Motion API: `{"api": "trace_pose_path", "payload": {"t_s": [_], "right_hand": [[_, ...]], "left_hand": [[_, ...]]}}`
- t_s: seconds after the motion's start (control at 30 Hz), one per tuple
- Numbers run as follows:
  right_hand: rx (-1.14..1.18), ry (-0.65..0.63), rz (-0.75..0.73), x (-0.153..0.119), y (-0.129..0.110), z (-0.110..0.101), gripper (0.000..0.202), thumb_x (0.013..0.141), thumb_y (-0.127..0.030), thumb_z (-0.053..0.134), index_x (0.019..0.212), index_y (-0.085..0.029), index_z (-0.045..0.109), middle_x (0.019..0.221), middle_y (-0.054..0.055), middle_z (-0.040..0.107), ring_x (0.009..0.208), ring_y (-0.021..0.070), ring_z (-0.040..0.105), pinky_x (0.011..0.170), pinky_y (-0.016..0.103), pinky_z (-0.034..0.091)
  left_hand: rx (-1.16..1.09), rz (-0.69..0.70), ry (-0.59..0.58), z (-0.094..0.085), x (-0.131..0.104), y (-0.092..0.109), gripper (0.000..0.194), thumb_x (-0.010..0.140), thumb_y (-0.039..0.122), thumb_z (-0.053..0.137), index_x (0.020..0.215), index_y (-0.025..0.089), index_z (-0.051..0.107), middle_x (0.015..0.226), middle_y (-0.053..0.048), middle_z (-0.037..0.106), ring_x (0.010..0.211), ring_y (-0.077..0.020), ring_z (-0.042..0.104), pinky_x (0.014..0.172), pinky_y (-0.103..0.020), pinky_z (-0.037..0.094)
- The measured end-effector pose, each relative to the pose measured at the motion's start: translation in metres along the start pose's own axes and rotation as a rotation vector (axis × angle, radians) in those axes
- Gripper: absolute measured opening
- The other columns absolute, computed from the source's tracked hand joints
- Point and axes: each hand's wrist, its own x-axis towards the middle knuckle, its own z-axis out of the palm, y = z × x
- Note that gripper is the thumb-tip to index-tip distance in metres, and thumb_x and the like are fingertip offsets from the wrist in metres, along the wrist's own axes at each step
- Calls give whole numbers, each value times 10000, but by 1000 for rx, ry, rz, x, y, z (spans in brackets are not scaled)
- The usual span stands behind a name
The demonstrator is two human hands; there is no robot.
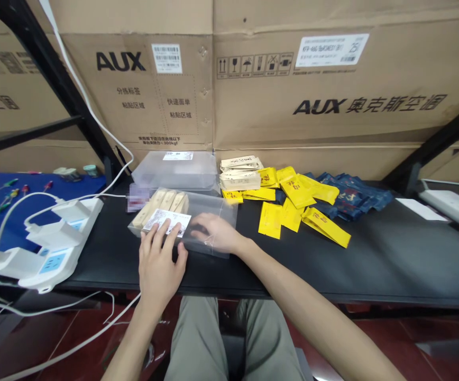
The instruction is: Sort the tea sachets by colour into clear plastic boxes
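Observation:
A clear plastic box [217,203] lies on its side on the black table, its open end toward the right. Several beige packets [170,199] stand in a row at its left end. My left hand [161,259] rests on the box's near side, fingers spread over the white label [184,221]. Reaching in from the right, my right hand [216,233] is inside the box, seen through the plastic. Its fingers are curved and apart, with nothing visible between them, a short way right of the packets.
Behind stands another translucent box [174,172]. To the right lie stacked beige packets [240,172], scattered yellow packets [296,190] and dark blue packets [352,196]. A white power strip [71,254] with plugs and cables sits at left. Large cardboard boxes [253,121] wall off the back.

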Motion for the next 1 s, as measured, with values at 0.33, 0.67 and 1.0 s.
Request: {"api": "trace_pose_path", "payload": {"t_s": [0.33,0.67,1.0], "right_hand": [[-42,-26,57,-8,-4,-13,326,940,-315,595,1198,-121,642,1134,140,701,997,227,661,881,366,502],[-240,542,343,-55,32,-80,246,937,-321,502,869,-195,702,806,59,727,709,215,668,706,341,526],[-332,725,444,-50,101,-88,362,853,-323,572,1178,-161,570,1156,170,653,1089,321,612,979,505,486]], "left_hand": [[15,6,33,-1,1,1,411,902,216,538,1311,233,574,1408,-79,563,1366,-312,430,1158,-524,327],[27,30,47,-1,1,0,398,898,200,549,1295,206,583,1396,-91,572,1347,-321,444,1145,-540,344],[45,44,43,0,1,0,395,897,197,553,1291,202,585,1392,-89,574,1345,-328,447,1151,-553,336]]}}
